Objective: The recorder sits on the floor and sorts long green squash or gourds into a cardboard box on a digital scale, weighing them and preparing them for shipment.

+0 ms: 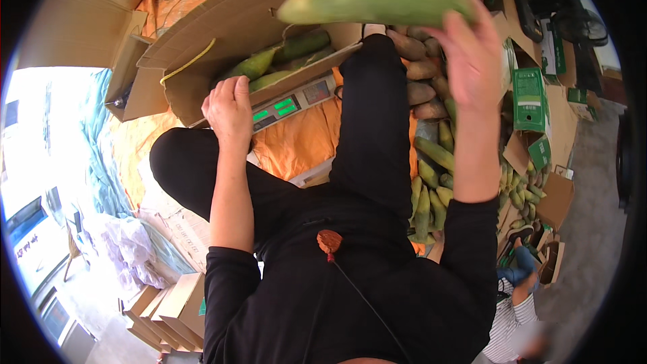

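Note:
My right hand [472, 54] holds a long pale green papaya [374, 0] up high, lying sideways above an open cardboard box [232, 23]. My left hand [229, 111] rests on the box's near edge, fingers curled over it. Inside the box lie several green papayas [276, 61]. The box sits on a weighing scale with a green lit display [276, 109]. My legs in black trousers stretch out below the box.
A heap of green and brownish papayas [431, 141] lies on the orange sheet [300, 141] at my right. Green cartons [529, 101] and flat cardboard stand further right. Another person in a striped shirt and blue gloves [515, 296] crouches at lower right. Stacked boxes [172, 310] sit lower left.

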{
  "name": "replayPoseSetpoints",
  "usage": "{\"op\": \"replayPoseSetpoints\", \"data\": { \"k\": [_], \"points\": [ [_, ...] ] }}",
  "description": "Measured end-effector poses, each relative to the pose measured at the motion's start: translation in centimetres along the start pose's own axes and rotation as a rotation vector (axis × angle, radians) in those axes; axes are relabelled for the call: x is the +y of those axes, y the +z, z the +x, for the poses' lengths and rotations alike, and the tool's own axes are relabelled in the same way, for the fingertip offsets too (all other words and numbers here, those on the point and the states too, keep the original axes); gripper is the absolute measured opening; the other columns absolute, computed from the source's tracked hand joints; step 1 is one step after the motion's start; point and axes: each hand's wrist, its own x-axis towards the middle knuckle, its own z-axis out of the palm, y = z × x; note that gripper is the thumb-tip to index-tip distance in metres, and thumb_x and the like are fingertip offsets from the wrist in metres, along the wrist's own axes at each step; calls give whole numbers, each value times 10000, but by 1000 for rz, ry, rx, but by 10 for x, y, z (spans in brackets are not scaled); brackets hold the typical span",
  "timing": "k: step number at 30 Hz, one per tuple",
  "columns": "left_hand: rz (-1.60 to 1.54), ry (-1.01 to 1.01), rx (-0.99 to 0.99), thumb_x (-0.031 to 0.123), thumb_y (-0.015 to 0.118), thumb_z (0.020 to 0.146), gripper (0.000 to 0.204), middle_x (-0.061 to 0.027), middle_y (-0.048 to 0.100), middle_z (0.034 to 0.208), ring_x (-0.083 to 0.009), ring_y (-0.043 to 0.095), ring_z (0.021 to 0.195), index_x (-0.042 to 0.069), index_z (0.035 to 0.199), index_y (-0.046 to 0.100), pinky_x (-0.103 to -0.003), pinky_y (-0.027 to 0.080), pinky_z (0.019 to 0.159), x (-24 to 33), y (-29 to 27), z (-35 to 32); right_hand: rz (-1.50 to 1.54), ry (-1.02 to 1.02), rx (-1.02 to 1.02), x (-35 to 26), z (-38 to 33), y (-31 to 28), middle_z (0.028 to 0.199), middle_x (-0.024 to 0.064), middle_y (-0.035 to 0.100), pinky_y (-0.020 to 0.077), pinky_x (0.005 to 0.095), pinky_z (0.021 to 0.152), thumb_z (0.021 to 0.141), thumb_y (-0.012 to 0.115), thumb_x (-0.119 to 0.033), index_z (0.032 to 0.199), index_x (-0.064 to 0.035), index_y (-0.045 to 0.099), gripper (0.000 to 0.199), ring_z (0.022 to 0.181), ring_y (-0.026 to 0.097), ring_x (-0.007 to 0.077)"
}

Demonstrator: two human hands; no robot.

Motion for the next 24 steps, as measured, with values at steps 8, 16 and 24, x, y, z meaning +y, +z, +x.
{"op": "replayPoseSetpoints", "data": {
  "k": [8,16,24],
  "points": [
    [-48,-18,-12,291,483,945,291,-72,656,854,-285,608,826,84,859,668,-408,445,759,0,-1,1,-313,299,118,69,-14,-50,1047,36,619,499,277,790,889,633,-175,1171,-24,589,323,942,596,123],
    [-21,6,-52,325,459,963,335,-74,672,860,-282,634,837,90,869,678,-394,479,754,3,4,0,-1000,681,245,167,-209,-219,936,166,676,499,350,805,787,693,-167,1041,-16,647,299,896,655,271],
    [-132,-77,-81,308,464,975,352,-116,692,848,-233,667,817,31,933,678,-342,501,735,3,5,0,-1356,1165,-191,213,-387,-250,967,205,664,489,419,796,751,710,-246,941,-2,659,313,937,631,349]
  ]
}}
